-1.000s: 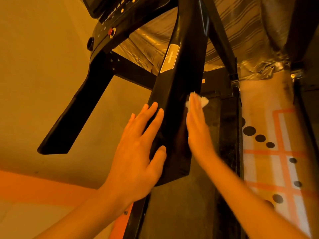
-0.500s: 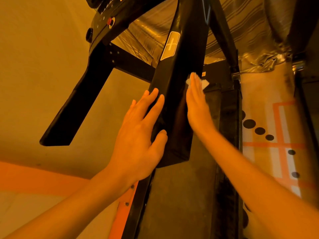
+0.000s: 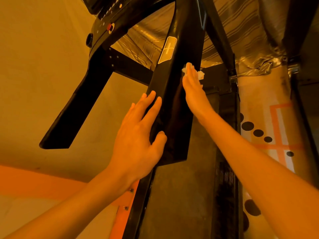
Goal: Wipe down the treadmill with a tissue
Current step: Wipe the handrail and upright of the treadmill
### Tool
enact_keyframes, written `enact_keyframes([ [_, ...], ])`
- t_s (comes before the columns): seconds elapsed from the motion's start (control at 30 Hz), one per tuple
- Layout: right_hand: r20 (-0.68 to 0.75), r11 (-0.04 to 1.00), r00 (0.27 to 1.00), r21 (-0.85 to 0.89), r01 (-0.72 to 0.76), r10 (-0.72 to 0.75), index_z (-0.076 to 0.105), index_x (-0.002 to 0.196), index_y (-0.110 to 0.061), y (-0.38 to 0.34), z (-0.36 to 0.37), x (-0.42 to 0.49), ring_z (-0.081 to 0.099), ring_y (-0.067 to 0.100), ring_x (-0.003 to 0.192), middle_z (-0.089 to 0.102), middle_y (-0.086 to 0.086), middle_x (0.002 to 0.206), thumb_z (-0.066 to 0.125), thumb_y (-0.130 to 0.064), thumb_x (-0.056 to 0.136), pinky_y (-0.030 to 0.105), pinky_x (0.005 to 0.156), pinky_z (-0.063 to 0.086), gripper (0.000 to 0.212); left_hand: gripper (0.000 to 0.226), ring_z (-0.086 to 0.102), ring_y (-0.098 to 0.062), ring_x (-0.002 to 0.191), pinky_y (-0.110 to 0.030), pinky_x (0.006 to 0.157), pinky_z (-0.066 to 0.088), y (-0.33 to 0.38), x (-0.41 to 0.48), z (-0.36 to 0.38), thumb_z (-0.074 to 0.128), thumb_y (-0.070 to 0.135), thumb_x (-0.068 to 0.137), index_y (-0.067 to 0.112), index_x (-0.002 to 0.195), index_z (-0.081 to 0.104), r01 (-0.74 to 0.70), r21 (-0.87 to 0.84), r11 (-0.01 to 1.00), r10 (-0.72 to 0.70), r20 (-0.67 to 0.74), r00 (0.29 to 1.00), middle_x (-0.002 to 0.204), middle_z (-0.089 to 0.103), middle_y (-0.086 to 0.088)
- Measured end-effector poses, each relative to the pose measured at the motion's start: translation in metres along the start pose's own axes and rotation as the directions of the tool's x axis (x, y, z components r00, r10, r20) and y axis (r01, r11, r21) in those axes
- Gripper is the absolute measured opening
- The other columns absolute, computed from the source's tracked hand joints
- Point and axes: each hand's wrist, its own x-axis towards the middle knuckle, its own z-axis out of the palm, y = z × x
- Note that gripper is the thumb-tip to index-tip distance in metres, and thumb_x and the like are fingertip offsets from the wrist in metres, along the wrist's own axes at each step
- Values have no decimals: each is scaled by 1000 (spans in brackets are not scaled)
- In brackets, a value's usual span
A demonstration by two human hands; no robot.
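Observation:
The black treadmill handrail (image 3: 179,54) slants down through the middle of the view, with a pale plus-marked button (image 3: 167,49) on it. My left hand (image 3: 138,140) lies flat on the rail's left side, fingers straight and thumb on its top face. My right hand (image 3: 194,87) presses a white tissue (image 3: 200,74) against the rail's right side with straight fingers; only the tissue's edges show past the fingertips. The treadmill console (image 3: 107,23) with a red button is at top left.
A second black handrail (image 3: 74,111) slants down at the left. The treadmill belt (image 3: 181,195) runs below the hands. A patterned mat (image 3: 276,135) with black dots and orange lines lies right. Striped shiny fabric (image 3: 241,28) hangs at the top right.
Both hands have slid up the handrail toward the plus button, the right hand carrying the tissue along the rail's right side.

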Motion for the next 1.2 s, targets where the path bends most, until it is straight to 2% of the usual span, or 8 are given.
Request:
enact_keyframes([
  [0.07,-9,999,999,26,43,-42,4,164,-28,-5,9,-20,-7,15,160,-1,-4,174,17,-42,110,58,127,-6,58,74,11,-8,159,-31,129,3,-1,-1,0,39,42,89,23,160,35,-10,11,1000,10,-12,1000,170,25,6],
  [0.27,56,977,976,51,207,-210,-4,154,-54,0,40,-177,-17,-4,154,-15,-35,165,17,-49,108,30,125,-12,51,69,16,-12,158,-30,130,4,-6,-1,3,43,36,92,17,158,39,-51,-15,999,50,-42,998,168,31,1],
  [0.43,5,952,966,-164,257,-260,8,159,-38,-24,19,-31,-9,14,159,0,-4,174,16,-39,107,51,128,-5,53,67,17,-11,158,-35,130,5,-6,0,3,43,38,94,18,158,40,-42,-19,999,41,-46,998,168,31,3],
  [0.53,2,938,975,-271,216,-224,26,162,-29,-35,8,23,-6,21,160,6,2,174,20,-36,110,62,125,-7,53,65,17,-10,158,-40,130,7,-6,-1,4,42,41,97,20,158,39,-39,-17,999,38,-56,998,168,31,4],
  [0.67,-10,927,939,-161,339,-345,23,164,-28,-23,31,-70,-8,14,160,4,-6,174,20,-36,110,49,128,-10,54,65,19,-10,158,-44,130,12,-6,-2,5,36,51,102,17,158,39,-37,-19,999,36,-79,996,167,32,2],
  [0.8,60,944,943,-25,329,-327,7,163,-43,-7,48,-183,-10,9,159,-5,-23,171,19,-48,111,52,127,-1,54,70,18,-6,157,-45,130,14,-5,-2,7,26,61,105,17,158,38,-26,-31,999,24,-73,997,168,30,3],
  [1.07,14,941,966,-225,254,-258,16,164,-32,-36,27,-57,-13,15,159,1,-3,175,19,-41,107,50,124,-13,58,86,18,-6,157,-43,130,10,-3,-2,5,11,76,100,19,158,37,-9,-49,999,6,-63,998,168,31,4],
  [1.2,21,943,952,-127,307,-307,5,165,-33,-30,52,-155,-15,9,158,-7,-16,173,20,-38,112,38,128,-12,55,87,18,-7,157,-47,130,11,-5,-3,6,6,74,101,17,158,37,-29,-72,997,24,-68,997,167,31,2],
])
